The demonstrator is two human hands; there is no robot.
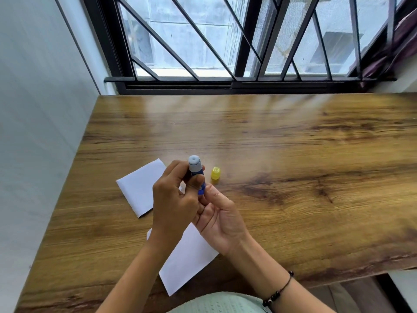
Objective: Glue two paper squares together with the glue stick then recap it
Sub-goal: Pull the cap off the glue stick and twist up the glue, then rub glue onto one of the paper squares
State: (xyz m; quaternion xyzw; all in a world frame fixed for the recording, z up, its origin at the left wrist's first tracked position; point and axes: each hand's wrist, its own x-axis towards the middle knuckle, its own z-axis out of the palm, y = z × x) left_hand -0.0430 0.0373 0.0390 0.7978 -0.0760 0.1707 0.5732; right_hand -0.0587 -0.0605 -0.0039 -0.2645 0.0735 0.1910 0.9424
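My left hand [174, 195] grips a blue glue stick [195, 168] around its body, holding it upright above the table with its uncapped pale tip pointing up. Fingers of my right hand [220, 216] pinch the base of the stick from below. The yellow cap [215, 175] stands alone on the table just right of the stick. One white paper square [141, 188] lies flat to the left of my hands. A second white paper square [187, 258] lies nearer to me, partly hidden under my forearms.
The wooden table [293, 154] reaches a white wall on the left and a barred window [225, 41] at the back. Its near edge drops away at the lower right. A dark bead bracelet [279, 290] circles my right wrist.
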